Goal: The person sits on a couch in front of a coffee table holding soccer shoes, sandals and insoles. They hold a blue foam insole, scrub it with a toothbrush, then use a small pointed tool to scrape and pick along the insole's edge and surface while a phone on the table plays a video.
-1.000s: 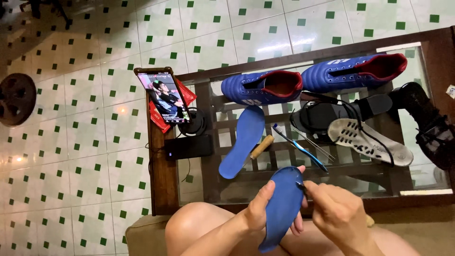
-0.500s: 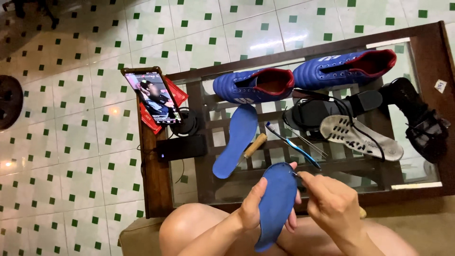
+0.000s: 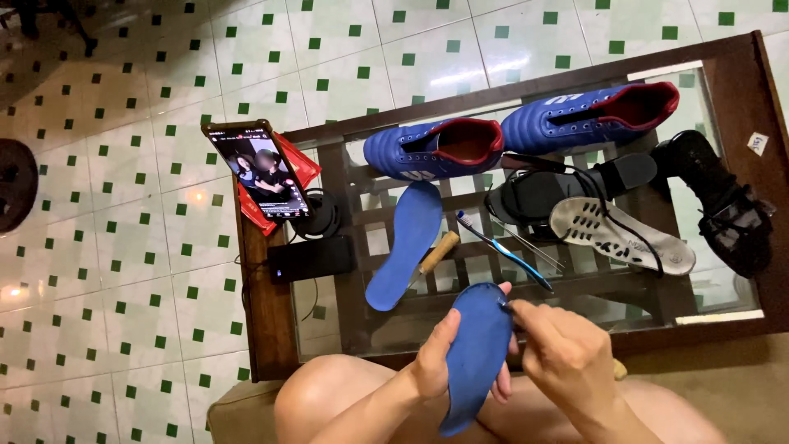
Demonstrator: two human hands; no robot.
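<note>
Left hand (image 3: 434, 362): clasped blue insole (image 3: 475, 353) along its left edge.
Right hand (image 3: 567, 362): pinched insole's far right rim; any tool unclear.
Risk: rim could tear if pulled hard; near toothbrush (image 3: 501, 249) could get knocked.

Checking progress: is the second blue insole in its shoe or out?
Out. The second blue insole lies flat on the glass table, in front of the blue shoe.

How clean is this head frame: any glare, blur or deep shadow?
Head view: glare patches on the floor tiles and faint reflections in the glass tabletop; top-left corner falls into shadow; the blue insole and both hands stay sharp.
</note>
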